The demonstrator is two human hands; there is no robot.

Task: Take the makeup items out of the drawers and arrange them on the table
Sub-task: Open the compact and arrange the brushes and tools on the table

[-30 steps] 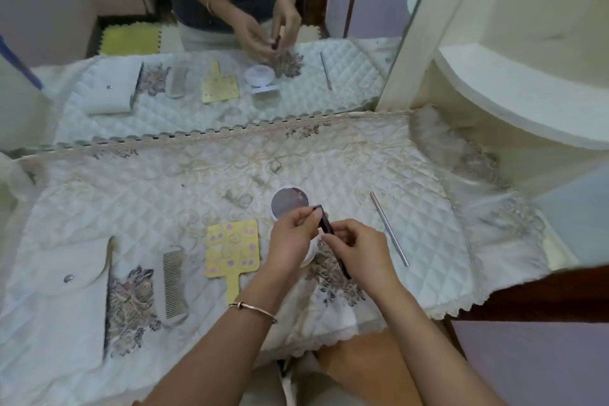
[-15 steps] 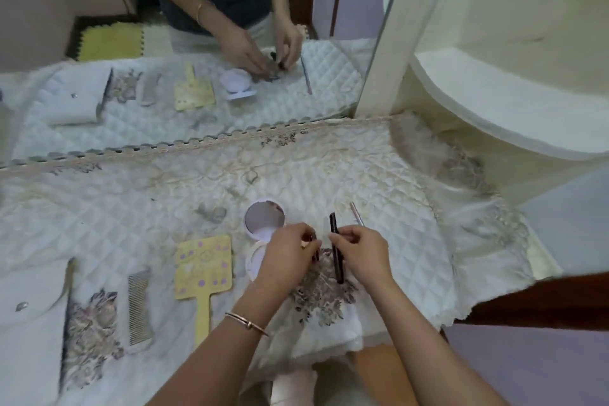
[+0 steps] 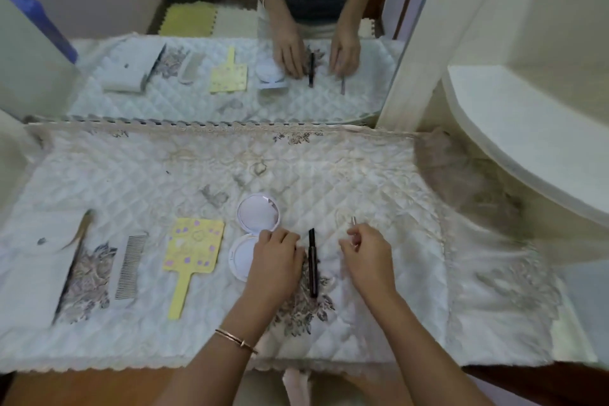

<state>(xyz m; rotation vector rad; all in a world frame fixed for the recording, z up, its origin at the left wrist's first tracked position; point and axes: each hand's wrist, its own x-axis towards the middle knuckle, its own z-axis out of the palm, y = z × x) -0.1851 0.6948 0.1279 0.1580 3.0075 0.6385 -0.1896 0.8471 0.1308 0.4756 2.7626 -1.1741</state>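
Pinching the thin silver stick (image 3: 353, 220) just short of its far tip, the right hand (image 3: 365, 250) is probably aligning it with the black pencil (image 3: 312, 262) lying to its left. The left hand (image 3: 275, 255), loosely curled and holding nothing, rests between the pencil and the open compact (image 3: 258, 214).

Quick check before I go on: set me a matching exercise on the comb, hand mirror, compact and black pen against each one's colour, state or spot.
1. comb
2. hand mirror
3. compact
4. black pen

A. open, lid folded back
B. nearest the white pouch
C. yellow
D. farthest right of the four

Pairs: 1-B, 2-C, 3-A, 4-D
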